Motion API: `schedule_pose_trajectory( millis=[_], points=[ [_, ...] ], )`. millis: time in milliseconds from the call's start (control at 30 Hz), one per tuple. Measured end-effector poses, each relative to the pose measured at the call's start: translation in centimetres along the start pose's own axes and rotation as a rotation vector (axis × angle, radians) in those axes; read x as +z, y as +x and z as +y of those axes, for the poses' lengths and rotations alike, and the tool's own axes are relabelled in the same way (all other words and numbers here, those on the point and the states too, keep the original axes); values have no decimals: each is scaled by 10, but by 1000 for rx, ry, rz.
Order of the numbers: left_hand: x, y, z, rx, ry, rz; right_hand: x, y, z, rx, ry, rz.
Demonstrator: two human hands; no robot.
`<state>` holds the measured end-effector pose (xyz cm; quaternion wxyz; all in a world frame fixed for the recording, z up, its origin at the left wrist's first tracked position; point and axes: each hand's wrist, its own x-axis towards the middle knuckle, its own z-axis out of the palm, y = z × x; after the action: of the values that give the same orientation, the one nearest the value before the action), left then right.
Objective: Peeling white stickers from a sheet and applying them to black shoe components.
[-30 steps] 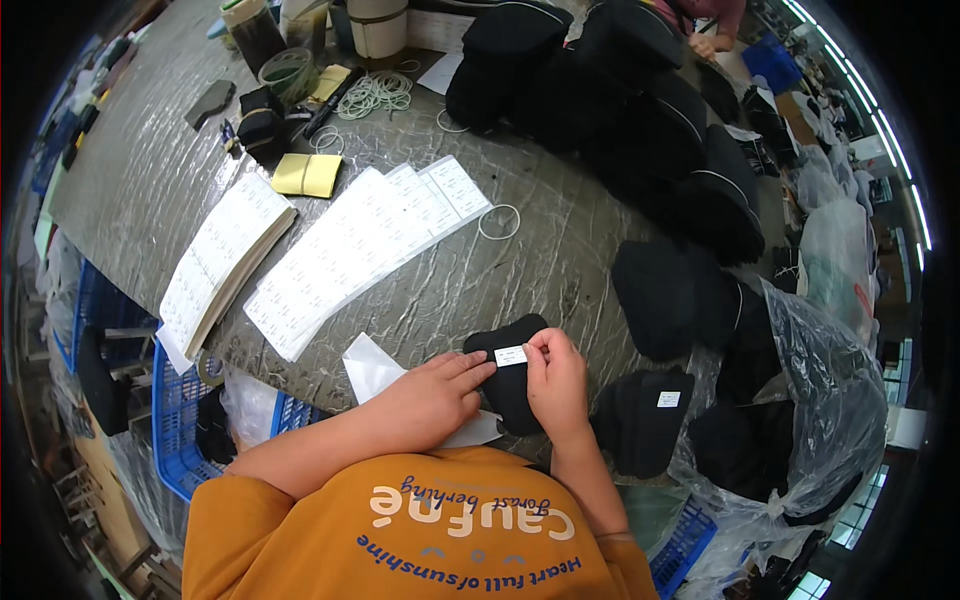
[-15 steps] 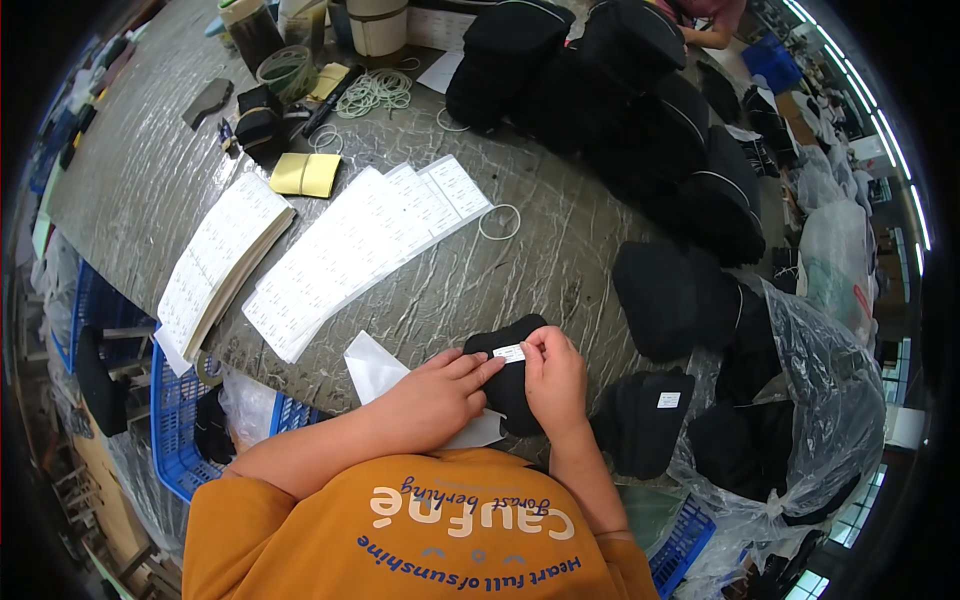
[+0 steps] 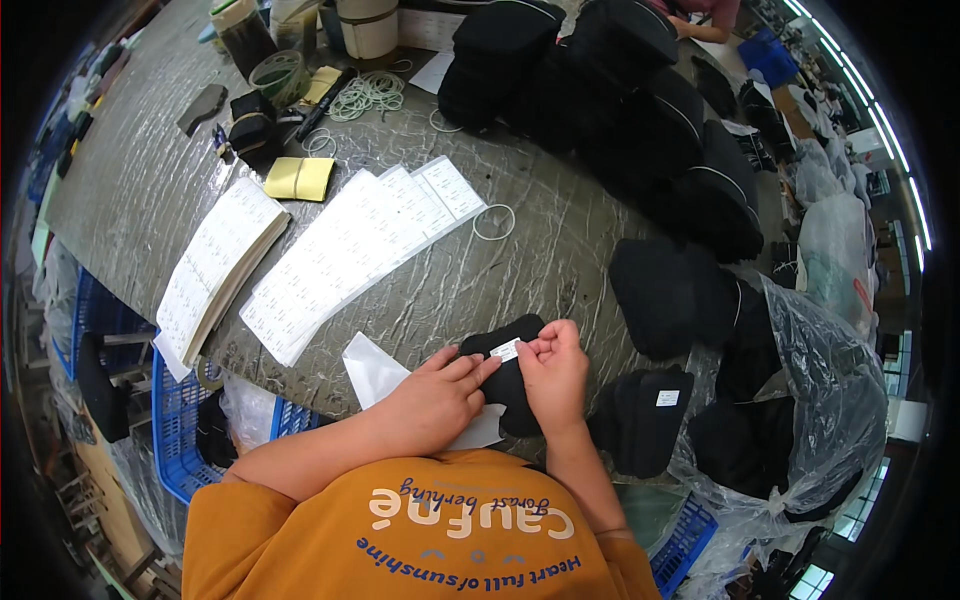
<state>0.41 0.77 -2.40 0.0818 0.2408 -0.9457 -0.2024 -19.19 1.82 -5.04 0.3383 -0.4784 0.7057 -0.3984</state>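
A black padded fabric piece lies at the near edge of the table, under both my hands. On its upper part sits a small white label. My left hand rests with fingers stretched flat across the pad, their tips at the label's left end. At the other end, the thumb and fingers of my right hand pinch the label's edge. A white backing sheet sticks out from beneath my left hand. To the right, a similar stack of black pads bears a white label.
Printed label sheets fan out ahead, beside a thick bundle of sheets. Yellow slips, cord and jars stand farther back. Black fabric stacks fill the far right, near a clear plastic bag. Another person's arm shows behind.
My right hand has moved slightly up and left, its fingers more closed at the label's end. The label is tilted a little more. My left hand stays nearly in place.
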Motion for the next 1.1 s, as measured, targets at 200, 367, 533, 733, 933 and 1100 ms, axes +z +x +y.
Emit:
schedule_pose_trajectory(
  millis=[200,367,533,733,933,1100],
  points=[
    [-3,2,1,10,48,-19,1,-1,-17,2,-261,22],
    [-3,8,2,10,68,19,-5,2,-5,-221,-337,126],
    [1,27,-3,12,101,38,-9,3,-5,-149,-314,68],
    [-6,8,-10,46,-38,17,-15,-3,-4,-196,-252,82],
    [-6,-2,-16,-24,-219,-50,-39,-16,-21,-20,195,151],
    [-23,8,-22,-43,-153,-10,-104,-37,-45,-90,382,351]
  ],
)
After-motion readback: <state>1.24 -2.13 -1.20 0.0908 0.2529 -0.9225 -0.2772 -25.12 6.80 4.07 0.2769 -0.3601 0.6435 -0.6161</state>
